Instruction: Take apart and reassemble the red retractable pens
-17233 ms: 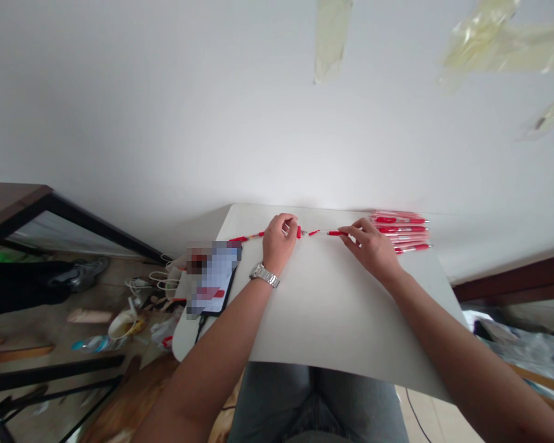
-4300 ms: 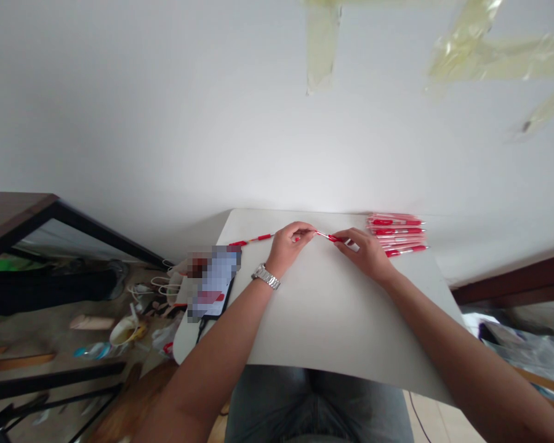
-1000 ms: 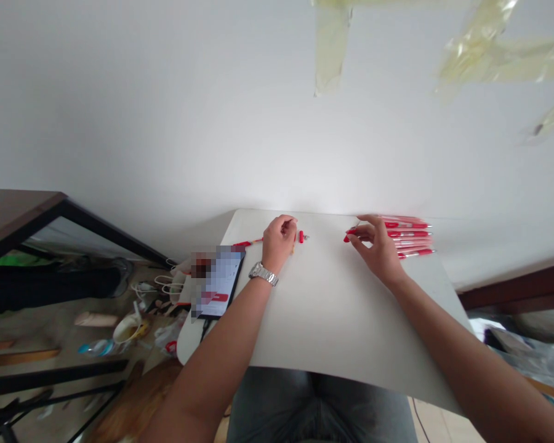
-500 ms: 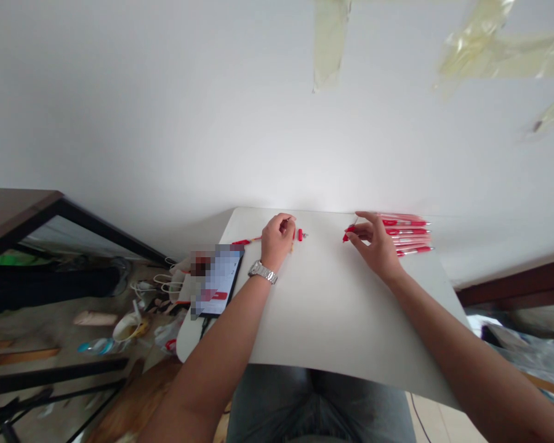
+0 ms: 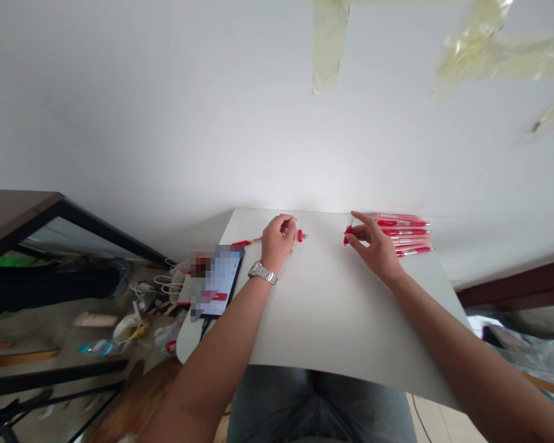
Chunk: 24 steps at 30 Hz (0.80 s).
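My right hand (image 5: 375, 244) pinches a red and clear pen part (image 5: 348, 235) between thumb and fingers, its index finger raised along the clear end. My left hand (image 5: 277, 239), with a silver watch at the wrist, is closed in a pinch over the table; what lies between its fingers is mostly hidden. A thin red and orange sliver shows at its fingertips. Just right of them lie a short red piece (image 5: 300, 235) and a small metallic bit (image 5: 305, 236). To the left of that hand is a slim red pen part (image 5: 240, 243).
Several red pens (image 5: 406, 232) lie in a row behind my right hand. A phone (image 5: 221, 280) rests on the left side of the white table (image 5: 332, 320), against the wall (image 5: 258, 123). A bowl (image 5: 126, 328) and a bottle (image 5: 96, 347) are on the floor at left.
The red pen part in my right hand has turned more upright, and its clear end now shows. My right index finger has shifted slightly left. My left hand is nearly still.
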Tool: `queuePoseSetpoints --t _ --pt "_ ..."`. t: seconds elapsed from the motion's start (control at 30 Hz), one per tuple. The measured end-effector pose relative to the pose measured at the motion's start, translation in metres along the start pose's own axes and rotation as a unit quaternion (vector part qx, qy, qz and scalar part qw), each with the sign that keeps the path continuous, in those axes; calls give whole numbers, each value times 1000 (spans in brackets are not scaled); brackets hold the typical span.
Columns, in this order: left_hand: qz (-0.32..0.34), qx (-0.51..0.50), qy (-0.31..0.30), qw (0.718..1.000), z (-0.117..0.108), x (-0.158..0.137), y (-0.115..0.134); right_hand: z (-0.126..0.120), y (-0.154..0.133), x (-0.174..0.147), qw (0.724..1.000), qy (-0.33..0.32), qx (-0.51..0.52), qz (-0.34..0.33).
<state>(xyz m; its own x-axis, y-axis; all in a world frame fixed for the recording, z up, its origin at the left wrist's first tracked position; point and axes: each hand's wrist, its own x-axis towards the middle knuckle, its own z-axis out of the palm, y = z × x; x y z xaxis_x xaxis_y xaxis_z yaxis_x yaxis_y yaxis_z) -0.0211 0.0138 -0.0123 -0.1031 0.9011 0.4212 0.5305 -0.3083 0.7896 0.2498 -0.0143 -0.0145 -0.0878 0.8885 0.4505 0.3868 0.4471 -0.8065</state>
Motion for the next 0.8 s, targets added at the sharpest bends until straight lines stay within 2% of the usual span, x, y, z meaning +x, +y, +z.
queuePoseSetpoints --t 0.23,0.4,0.6,0.8 --pt "46 38 -15 998 -3 -1 4 -1 2 0 1000 -11 -21 -14" --pt "69 59 -23 996 -6 0 9 -1 0 -1 1000 -10 -17 1" --pt "58 142 -9 988 -12 1 12 -2 0 0 1000 -8 -5 19" --pt "43 250 -26 967 -17 0 15 -4 -3 1 998 -3 -60 11"
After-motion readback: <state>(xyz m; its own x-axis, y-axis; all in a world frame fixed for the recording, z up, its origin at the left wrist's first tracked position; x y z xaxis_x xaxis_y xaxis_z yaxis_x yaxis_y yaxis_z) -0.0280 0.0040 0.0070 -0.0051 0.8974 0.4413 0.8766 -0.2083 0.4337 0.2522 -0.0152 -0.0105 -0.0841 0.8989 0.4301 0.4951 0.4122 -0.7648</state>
